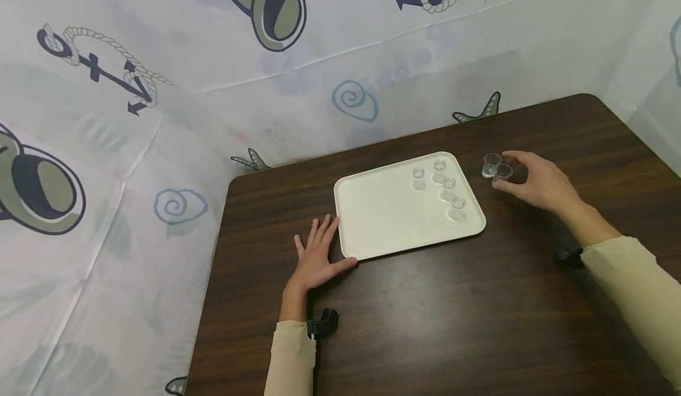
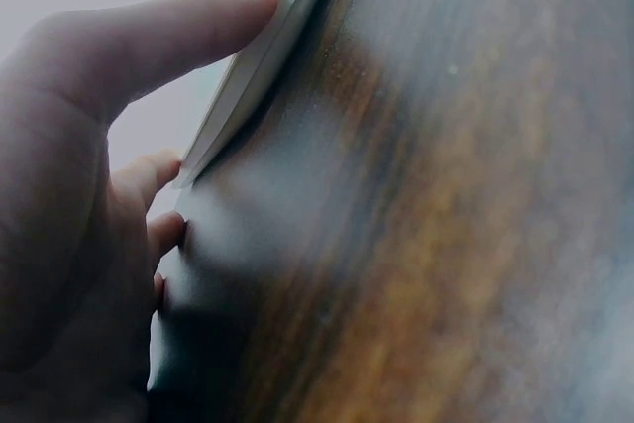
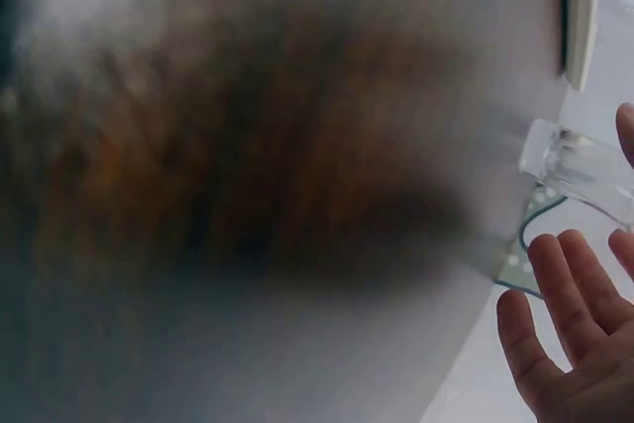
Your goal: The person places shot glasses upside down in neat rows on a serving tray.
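Observation:
My right hand [image 1: 541,182] is beside the tray's right end, with thumb and index finger curled round a small clear glass [image 1: 502,173]. That glass [image 3: 584,170] shows between thumb and finger in the right wrist view, its other fingers spread apart. A second clear glass [image 1: 490,165] is close against its left side. Touching the lower left corner of a cream tray [image 1: 383,218] is my left hand [image 1: 314,266], its fingers spread. In the left wrist view its thumb [image 2: 188,37] lies straight against the tray's edge [image 2: 253,71].
Several small clear glasses stand on the tray's right half, among them one near the back [image 1: 439,165] and one nearer the front [image 1: 458,203]. The brown wooden table [image 1: 425,325] meets a patterned cloth wall [image 1: 298,112] behind and at the left.

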A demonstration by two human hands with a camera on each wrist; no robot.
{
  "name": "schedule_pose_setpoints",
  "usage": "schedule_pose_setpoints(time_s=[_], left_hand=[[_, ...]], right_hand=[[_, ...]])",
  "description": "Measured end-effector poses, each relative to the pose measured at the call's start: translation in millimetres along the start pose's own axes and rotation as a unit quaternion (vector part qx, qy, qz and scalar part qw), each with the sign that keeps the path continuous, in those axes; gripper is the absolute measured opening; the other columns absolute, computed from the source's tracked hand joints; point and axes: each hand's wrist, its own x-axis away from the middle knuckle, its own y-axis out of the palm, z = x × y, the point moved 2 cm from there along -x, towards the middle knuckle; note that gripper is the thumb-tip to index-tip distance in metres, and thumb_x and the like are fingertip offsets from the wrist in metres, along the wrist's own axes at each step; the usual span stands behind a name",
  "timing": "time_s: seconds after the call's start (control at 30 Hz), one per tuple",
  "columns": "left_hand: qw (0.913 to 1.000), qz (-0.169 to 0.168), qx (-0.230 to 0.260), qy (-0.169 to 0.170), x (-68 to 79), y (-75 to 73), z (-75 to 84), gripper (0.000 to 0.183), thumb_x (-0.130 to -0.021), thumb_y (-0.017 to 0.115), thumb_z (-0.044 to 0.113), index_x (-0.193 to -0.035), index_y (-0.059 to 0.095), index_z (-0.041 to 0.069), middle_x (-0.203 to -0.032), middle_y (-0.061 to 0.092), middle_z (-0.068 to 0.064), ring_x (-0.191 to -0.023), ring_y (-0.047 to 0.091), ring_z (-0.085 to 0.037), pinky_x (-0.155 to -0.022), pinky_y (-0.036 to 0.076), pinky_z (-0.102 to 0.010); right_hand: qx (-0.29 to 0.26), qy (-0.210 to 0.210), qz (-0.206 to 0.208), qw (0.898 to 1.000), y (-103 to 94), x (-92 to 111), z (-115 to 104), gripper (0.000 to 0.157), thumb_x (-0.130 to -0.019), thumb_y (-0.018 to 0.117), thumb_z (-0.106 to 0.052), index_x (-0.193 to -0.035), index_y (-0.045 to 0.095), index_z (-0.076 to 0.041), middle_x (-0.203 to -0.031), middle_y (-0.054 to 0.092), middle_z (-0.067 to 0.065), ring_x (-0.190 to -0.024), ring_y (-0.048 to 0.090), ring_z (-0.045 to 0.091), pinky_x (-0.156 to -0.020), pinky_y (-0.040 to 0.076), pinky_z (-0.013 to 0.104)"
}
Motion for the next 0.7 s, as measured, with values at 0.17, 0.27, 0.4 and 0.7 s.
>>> schedule_pose_setpoints(time_s=[0.17, 0.27, 0.4, 0.7], left_hand=[[1.0000, 0.001, -0.001, 0.002, -0.2, 0.5, -1.1, 0.100, -0.081, 0.061, 0.071, -0.159, 0.017, 0.027, -0.164, 0.014, -0.005, -0.149, 0.004, -0.034, -0.103, -0.006, -0.075], [1.0000, 0.001, -0.001, 0.002, -0.5, 0.6, -1.1, 0.100, -0.081, 0.061, 0.072, -0.159, 0.016, 0.027, -0.164, 0.014, -0.006, -0.149, 0.004, -0.034, -0.103, -0.006, -0.075], [1.0000, -0.001, -0.004, 0.000, -0.7, 0.4, -1.0, 0.101, -0.081, 0.061, 0.072, -0.159, 0.015, 0.028, -0.164, 0.014, -0.005, -0.149, 0.004, -0.034, -0.103, -0.007, -0.074], [1.0000, -0.002, -0.001, -0.001, 0.1, -0.4, -0.6, 0.101, -0.081, 0.061, 0.072, -0.159, 0.015, 0.028, -0.164, 0.012, -0.005, -0.150, 0.002, -0.033, -0.104, -0.009, -0.074]], right_hand=[[-0.018, 0.020, -0.006, 1.000, 6.1, -0.5, 2.8, 0.077, -0.085, 0.076, -0.044, -0.142, 0.045, -0.003, -0.120, 0.060, 0.029, -0.109, 0.056, 0.046, -0.086, 0.040, 0.064], [-0.020, 0.032, -0.010, 0.999, 7.9, -1.1, 3.4, 0.077, -0.084, 0.077, -0.043, -0.141, 0.046, -0.001, -0.114, 0.062, 0.030, -0.103, 0.058, 0.046, -0.082, 0.041, 0.063], [-0.017, 0.043, -0.013, 0.999, 8.8, -1.7, 3.5, 0.070, -0.085, 0.077, -0.042, -0.135, 0.052, 0.000, -0.107, 0.064, 0.028, -0.096, 0.058, 0.043, -0.078, 0.042, 0.059], [-0.002, 0.058, -0.039, 0.998, 10.4, -3.7, 4.3, 0.060, -0.089, 0.072, -0.042, -0.128, 0.058, 0.001, -0.114, 0.060, 0.030, -0.103, 0.054, 0.048, -0.082, 0.041, 0.063]])
